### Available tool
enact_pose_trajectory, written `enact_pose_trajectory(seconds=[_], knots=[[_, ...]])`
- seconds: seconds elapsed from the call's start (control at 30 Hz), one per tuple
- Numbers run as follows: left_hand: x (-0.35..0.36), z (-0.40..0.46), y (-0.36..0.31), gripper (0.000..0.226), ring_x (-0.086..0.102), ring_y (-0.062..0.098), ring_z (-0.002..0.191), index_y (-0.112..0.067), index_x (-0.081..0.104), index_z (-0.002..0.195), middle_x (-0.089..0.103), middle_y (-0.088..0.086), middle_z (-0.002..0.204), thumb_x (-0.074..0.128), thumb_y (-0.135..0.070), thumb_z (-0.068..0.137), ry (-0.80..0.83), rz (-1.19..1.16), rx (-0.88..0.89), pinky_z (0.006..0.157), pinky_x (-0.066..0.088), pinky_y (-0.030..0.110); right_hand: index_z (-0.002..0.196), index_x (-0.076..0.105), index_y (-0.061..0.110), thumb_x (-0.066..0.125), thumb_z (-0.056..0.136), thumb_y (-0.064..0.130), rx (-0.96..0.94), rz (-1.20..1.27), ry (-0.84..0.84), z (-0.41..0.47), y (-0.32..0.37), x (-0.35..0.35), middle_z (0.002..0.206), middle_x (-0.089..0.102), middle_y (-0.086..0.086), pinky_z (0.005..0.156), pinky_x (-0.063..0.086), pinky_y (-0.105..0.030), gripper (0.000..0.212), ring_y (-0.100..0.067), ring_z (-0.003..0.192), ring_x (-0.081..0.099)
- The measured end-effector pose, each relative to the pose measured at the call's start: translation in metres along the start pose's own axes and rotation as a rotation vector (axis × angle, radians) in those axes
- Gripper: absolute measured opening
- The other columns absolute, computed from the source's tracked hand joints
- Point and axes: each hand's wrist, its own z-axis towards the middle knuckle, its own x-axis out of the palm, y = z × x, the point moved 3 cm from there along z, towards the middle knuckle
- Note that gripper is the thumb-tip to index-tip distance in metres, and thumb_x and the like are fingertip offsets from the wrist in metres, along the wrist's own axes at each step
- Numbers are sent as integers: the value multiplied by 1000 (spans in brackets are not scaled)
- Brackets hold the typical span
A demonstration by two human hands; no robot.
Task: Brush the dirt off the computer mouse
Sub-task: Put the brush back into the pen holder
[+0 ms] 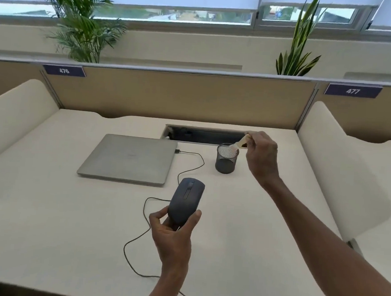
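A dark grey wired computer mouse (187,199) is held up above the desk, buttons facing me, gripped at its rear by my left hand (172,231) between thumb and fingers. Its black cable (137,238) loops across the desk to the laptop. My right hand (262,156) pinches the pale wooden handle of a small brush (241,143), whose bristle end points down into the rim of a black mesh pen cup (226,158). The brush's bristles are partly hidden inside the cup.
A shut silver laptop (129,158) lies at the left of the cream desk (47,206). An open cable slot (204,135) runs along the back. Tan partition panels and side dividers enclose the desk; plants stand behind.
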Motion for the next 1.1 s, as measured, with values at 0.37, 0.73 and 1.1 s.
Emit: enact_pose_trajectory(seconds=[0.37, 0.73, 1.1], knots=[[36, 21, 14, 65, 78, 15, 76, -24, 51, 109, 81, 0, 89, 94, -1, 66, -79, 17, -7, 64, 56, 14, 89, 73, 0, 54, 87, -7, 40, -120, 278, 47, -67, 88, 78, 71, -18, 67, 51, -44, 20, -38, 75, 60], [40, 24, 26, 64, 78, 17, 74, -23, 51, 108, 82, 2, 89, 93, 4, 67, -102, 14, -19, 64, 57, 16, 112, 74, 11, 53, 99, 8, 111, -177, 406, 46, -95, 123, 98, 62, -25, 77, 50, -38, 26, -37, 95, 58], [36, 26, 33, 65, 78, 17, 73, -22, 52, 107, 82, 4, 90, 94, 4, 65, -97, -2, -31, 64, 57, 15, 117, 71, 13, 48, 102, 11, 106, -216, 495, 52, -109, 137, 105, 65, -21, 83, 52, -43, 28, -37, 99, 56]])
